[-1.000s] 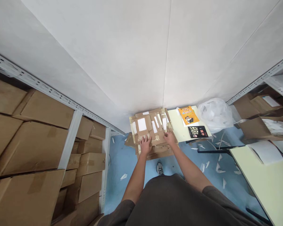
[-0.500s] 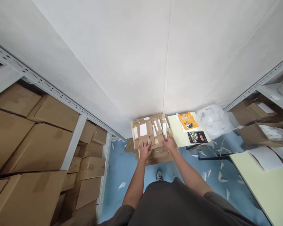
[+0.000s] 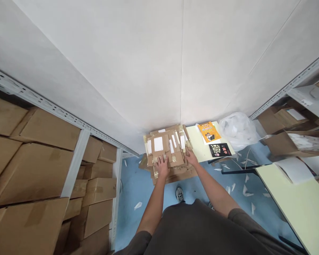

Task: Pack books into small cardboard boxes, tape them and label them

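A pile of flattened cardboard boxes [image 3: 178, 160] with white labels and shiny tape lies in front of me against the wall. My left hand [image 3: 162, 167] rests on the top sheet near its front left, fingers spread. At the pile's right side, my right hand [image 3: 192, 158] has its fingers closed on the cardboard edge; some fingertips are hidden. An orange book [image 3: 209, 132] and a black book [image 3: 220, 150] lie on a pale yellow tabletop [image 3: 199, 153] to the right of the pile.
Shelves with cardboard boxes [image 3: 29, 173] stand on the left. A clear plastic bag [image 3: 238, 131] sits beyond the books, near open boxes [image 3: 279, 144] on the right shelf. Another pale table [image 3: 295, 202] stands at lower right. Paper scraps [image 3: 138, 205] litter the blue floor [image 3: 127, 216].
My right hand has shifted slightly right, onto the cardboard's right edge. The left hand's fingers are spread wider on the top sheet. The view has shifted a little.
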Demonstrator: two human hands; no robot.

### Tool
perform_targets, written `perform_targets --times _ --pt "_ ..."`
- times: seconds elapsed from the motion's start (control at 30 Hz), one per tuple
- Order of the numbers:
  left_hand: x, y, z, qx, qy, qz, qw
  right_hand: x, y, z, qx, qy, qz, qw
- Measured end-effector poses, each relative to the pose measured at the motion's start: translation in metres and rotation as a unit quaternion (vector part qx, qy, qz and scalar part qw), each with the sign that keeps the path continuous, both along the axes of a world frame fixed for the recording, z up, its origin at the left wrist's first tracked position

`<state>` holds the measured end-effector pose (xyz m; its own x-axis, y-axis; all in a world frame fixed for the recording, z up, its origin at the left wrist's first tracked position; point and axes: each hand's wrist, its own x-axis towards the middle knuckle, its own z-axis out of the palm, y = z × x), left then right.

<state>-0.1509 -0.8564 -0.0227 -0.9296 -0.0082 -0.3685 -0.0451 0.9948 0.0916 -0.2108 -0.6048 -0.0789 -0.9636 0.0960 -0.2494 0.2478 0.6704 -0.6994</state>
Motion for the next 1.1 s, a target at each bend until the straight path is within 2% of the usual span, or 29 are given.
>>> perform_targets --times 0.2,0.33,0.43,0.53,0.77,0.9,1.1 --pt "-0.008 0.052 -0.006 0.055 0.009 -0.123 0.991 0.001 0.025 -0.008 0.012 -0.027 -0.035 0.999" --pt "-0.014 0.080 -0.016 0.048 -0.019 -0.123 0.991 -0.001 0.040 -0.013 0.010 -0.044 -0.054 0.997" --pt "-0.019 0.087 -0.021 0.043 -0.006 -0.118 0.992 -0.007 0.046 -0.017 0.045 -0.052 -0.083 0.994" --pt "-0.021 0.088 -0.022 0.041 0.011 -0.120 0.992 -0.012 0.051 -0.019 0.048 -0.058 -0.070 0.995" --pt "-0.017 0.098 -0.015 0.053 -0.008 -0.127 0.991 -0.004 0.055 -0.023 0.073 -0.035 -0.065 0.995" --pt "-0.018 0.113 -0.016 0.047 0.003 -0.132 0.990 0.001 0.052 -0.026 0.055 -0.067 -0.038 0.996" --pt "-0.026 0.133 -0.026 0.035 -0.019 -0.167 0.985 0.000 0.058 -0.027 0.026 -0.077 -0.008 0.997"
